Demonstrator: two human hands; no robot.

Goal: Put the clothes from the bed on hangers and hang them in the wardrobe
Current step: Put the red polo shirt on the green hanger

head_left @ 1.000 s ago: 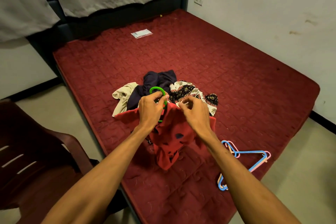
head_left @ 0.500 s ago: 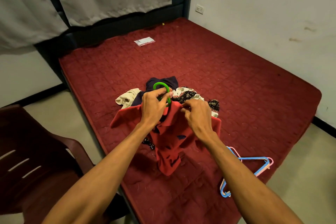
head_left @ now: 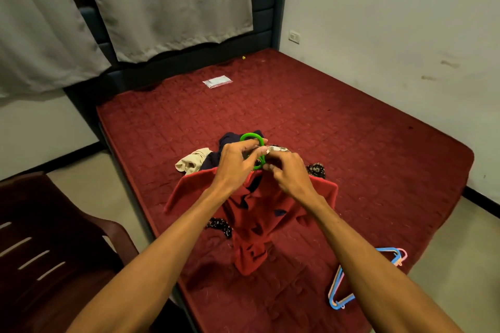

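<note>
A red shirt [head_left: 259,219] hangs from a green hanger [head_left: 250,136] above the red mattress [head_left: 351,149]. My left hand [head_left: 235,161] grips the hanger's hook at its neck. My right hand [head_left: 286,173] pinches the shirt's collar just beside the hook, touching the left hand. Behind them lies a pile of clothes: a beige piece [head_left: 192,163], a dark navy piece [head_left: 230,138] and a black-and-white patterned piece [head_left: 315,169]. Blue and pink hangers [head_left: 343,295] lie at the mattress's near right corner, partly hidden by my right forearm.
A dark brown plastic chair [head_left: 54,251] stands at the lower left beside the bed. A small clear packet [head_left: 217,81] lies near the dark headboard [head_left: 266,16]. Grey curtains [head_left: 167,3] hang behind. A white wall [head_left: 392,21] runs along the bed's right side.
Both hands have lifted the red shirt on the green hanger higher off the mattress. My right hand has closed in toward the hook. The view has tilted up.
</note>
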